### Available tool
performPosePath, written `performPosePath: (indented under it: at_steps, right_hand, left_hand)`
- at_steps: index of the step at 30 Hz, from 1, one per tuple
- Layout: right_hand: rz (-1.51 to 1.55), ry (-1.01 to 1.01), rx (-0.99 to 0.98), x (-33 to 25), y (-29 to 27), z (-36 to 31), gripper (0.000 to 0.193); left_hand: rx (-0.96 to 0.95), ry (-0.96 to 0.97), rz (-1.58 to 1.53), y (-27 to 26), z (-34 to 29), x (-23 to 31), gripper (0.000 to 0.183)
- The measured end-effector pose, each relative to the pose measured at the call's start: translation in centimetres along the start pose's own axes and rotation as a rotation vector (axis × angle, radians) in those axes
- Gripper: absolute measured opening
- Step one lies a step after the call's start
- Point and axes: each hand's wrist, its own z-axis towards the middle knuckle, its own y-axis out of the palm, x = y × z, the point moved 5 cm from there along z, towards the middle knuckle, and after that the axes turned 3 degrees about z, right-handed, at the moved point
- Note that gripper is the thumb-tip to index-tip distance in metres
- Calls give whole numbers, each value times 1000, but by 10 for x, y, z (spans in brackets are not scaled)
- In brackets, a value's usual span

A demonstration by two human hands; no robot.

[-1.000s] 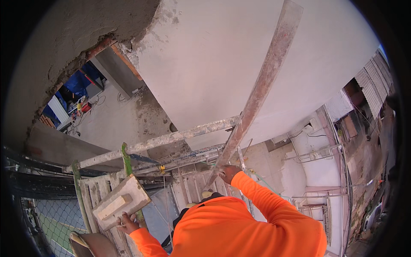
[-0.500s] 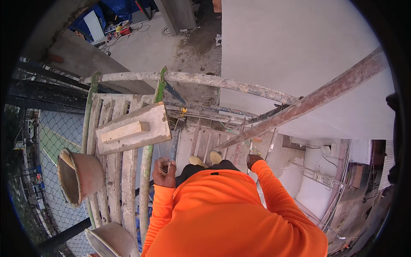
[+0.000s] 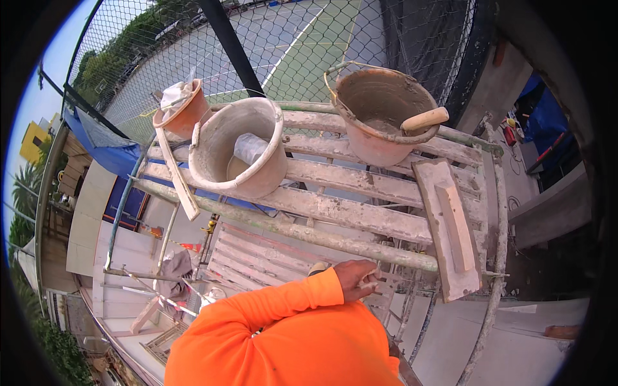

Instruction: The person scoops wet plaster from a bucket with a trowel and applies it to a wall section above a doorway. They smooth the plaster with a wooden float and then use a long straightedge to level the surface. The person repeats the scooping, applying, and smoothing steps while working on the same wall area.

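Note:
In front of my body, my left hand (image 3: 358, 280) hangs beside the scaffold's near rail (image 3: 335, 243). Its fingers are curled in, with pale smears on them; anything inside is hidden. Just beyond it, a mortar-stained plastering float (image 3: 428, 193) with a wooden grip lies across the slatted platform (image 3: 351, 215), its near end jutting over the rail. A bucket coated with mortar (image 3: 367, 145) stands behind the float, a tool's wooden handle (image 3: 425, 120) resting on its rim. At my body's right edge, a dark patch may be my right hand; its fingers do not show.
A large pale bucket (image 3: 273, 170) holds a clear plastic cup-like piece. Left of it stand an orange bucket (image 3: 201, 106) with white bags and a wooden batten (image 3: 177, 174). Chain-link fence (image 3: 302, 58) rises behind. Below lies a lower slatted deck (image 3: 241, 254).
My view and body have turned left toward the buckets. The float now appears right of centre. My right hand, earlier closed round a scaffold bar, is no longer clearly seen.

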Motion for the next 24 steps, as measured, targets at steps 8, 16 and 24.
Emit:
performPosePath:
  at_steps: [8,16,24]
  right_hand:
    - [-176,-142,52,-96,-70,71,41]
    - [-216,-259,134,-242,-63,97,41]
    - [-223,-320,81,-279,-12,94,41]
  left_hand:
    - [1618,-405,581,-277,-242,-63,20]
    - [1216,-1195,252,-394,-335,-282,116]
    - [1544,-655,-602,-401,-356,-305,47]
